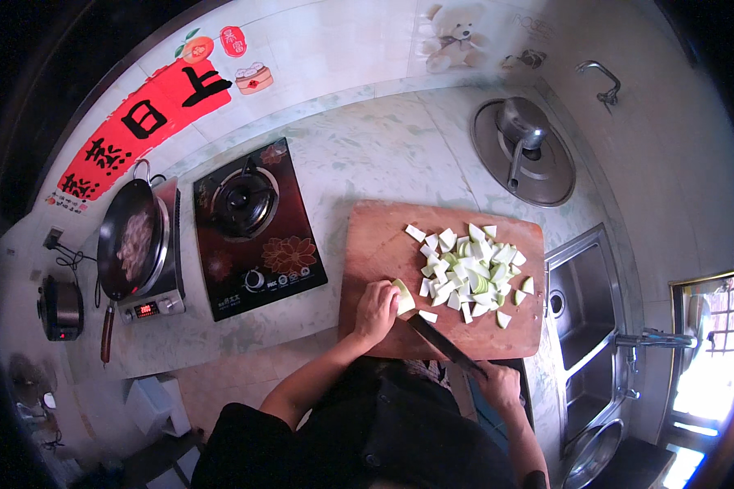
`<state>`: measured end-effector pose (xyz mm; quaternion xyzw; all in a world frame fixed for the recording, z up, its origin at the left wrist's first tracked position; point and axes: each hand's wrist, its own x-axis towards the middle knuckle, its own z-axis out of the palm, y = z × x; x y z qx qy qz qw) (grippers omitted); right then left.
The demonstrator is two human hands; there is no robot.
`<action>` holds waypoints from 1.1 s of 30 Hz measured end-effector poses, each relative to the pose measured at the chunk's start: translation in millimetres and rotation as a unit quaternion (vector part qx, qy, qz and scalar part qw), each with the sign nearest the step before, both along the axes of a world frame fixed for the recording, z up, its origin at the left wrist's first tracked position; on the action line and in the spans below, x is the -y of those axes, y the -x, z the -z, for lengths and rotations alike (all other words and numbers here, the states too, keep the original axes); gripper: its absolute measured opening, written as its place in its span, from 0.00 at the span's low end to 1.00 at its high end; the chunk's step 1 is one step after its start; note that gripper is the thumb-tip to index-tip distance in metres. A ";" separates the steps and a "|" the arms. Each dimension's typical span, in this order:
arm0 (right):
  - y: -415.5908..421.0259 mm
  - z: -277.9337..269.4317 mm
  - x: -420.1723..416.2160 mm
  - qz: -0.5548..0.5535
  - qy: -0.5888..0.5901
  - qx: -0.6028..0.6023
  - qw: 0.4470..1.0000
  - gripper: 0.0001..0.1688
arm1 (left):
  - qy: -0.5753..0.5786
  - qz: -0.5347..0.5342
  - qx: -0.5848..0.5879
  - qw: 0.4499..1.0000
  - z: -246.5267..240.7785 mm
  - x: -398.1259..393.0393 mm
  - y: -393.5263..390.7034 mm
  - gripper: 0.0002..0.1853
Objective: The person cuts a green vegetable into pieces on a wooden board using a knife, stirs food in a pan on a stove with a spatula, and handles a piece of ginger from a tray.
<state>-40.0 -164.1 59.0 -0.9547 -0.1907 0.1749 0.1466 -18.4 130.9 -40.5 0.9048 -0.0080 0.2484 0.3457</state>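
A wooden cutting board (379, 244) lies on the counter before me. My left hand (377, 313) holds a piece of pale green vegetable (404, 297) against the board, near its left side. In my right hand (498, 384) is the handle of a kitchen knife (443, 345); its dark blade points up and left, its far end close beside the held piece. A heap of cut pale green and white vegetable pieces (474, 269) covers the middle and right of the board. One loose slice (428, 316) lies just right of the blade's tip.
Left of the board is a gas hob (238, 244); beyond it, a wok (119, 244) with sliced food sits on an electric cooker (153, 308). A large lid (541, 174) bearing a small saucepan (520, 122) lies behind. A double steel sink (587, 360) is at right.
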 end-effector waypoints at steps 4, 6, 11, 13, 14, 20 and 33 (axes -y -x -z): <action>-7.3 17.7 -0.2 0.115 0.023 0.017 0.993 0.15 | 0.014 0.003 0.003 1.000 -0.1 0.8 0.9 0.09; -6.4 15.8 -7.8 0.140 0.029 0.020 0.990 0.16 | 0.018 0.002 -0.004 1.000 0.1 1.0 0.7 0.10; -0.8 -9.7 -53.3 0.129 0.023 -0.004 0.991 0.17 | -0.018 -0.026 -0.036 0.999 -6.6 6.5 -4.0 0.10; 2.8 -13.6 -70.1 0.112 -0.015 0.005 0.994 0.14 | -0.020 -0.039 -0.017 0.999 -2.8 10.2 -4.1 0.11; 4.1 -11.9 -77.1 0.103 -0.007 0.009 0.995 0.13 | -0.025 -0.040 -0.016 0.999 -1.9 10.9 -3.5 0.11; 5.7 -22.0 -94.9 0.043 0.072 0.020 0.996 0.09 | -0.010 -0.045 -0.004 0.999 -2.0 11.9 -2.2 0.11; -19.8 7.9 -110.1 0.023 0.088 -0.004 0.996 0.12 | 0.037 -0.044 -0.010 0.998 2.9 6.4 2.6 0.11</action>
